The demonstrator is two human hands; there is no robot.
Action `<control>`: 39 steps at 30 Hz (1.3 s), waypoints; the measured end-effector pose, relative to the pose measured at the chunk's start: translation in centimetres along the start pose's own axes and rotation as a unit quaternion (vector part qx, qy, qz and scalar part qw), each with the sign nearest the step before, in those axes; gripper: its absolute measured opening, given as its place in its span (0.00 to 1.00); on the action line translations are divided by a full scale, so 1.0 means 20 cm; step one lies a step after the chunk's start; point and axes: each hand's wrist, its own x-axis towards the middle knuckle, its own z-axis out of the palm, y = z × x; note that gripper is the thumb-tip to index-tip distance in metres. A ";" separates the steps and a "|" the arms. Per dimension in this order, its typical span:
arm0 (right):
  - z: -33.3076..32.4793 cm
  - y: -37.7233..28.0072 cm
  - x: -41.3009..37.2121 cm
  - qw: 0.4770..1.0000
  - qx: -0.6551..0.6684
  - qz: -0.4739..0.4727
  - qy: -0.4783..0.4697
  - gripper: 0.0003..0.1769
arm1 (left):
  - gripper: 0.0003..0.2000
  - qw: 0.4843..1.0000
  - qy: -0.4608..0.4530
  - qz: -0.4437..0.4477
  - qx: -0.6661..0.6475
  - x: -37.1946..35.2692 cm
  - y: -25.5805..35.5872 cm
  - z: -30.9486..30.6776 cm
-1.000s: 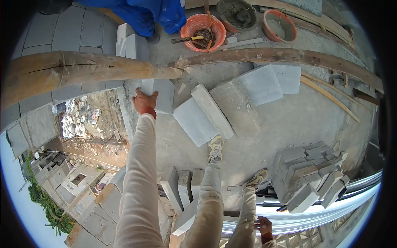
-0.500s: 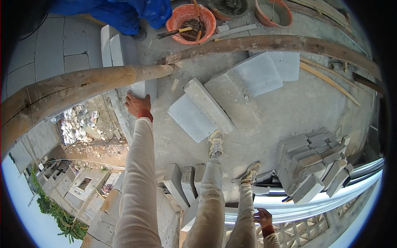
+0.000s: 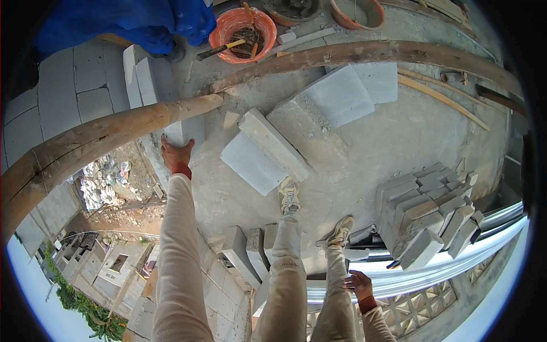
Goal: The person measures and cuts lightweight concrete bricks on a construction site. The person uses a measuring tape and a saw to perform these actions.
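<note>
My left hand [image 3: 178, 155] is stretched forward at the wall's edge, its fingers and thumb gripping the near end of a light grey concrete block [image 3: 185, 129]. A round wooden pole [image 3: 122, 119] crosses in front of part of that block. My right hand [image 3: 360, 285] hangs low beside my right leg, its fingers loosely bent and apart, with nothing seen in it. On the floor ahead of my feet lie a flat block [image 3: 253, 164], a narrow block [image 3: 274, 143] leaning over it and a rough-faced block [image 3: 307, 131].
A person in blue clothing [image 3: 125, 25] stands at the upper left. An orange bucket [image 3: 268, 25] holds tools, including a yellow-handled one. A long pole [image 3: 370, 51] spans the floor. Stacked blocks [image 3: 421, 205] stand right, by metal sheets [image 3: 393, 279]. Beyond the left edge is a drop.
The view has shifted slightly, so the floor blocks appear further left. My left hand stays at the block's end, its fingers now more around it. My right hand has risen a little.
</note>
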 end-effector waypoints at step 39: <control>0.16 0.23 -0.24 0.946 0.277 -0.054 -0.156 0.20 | 0.29 0.672 -0.515 -0.218 -0.486 -1.95 0.37 -0.62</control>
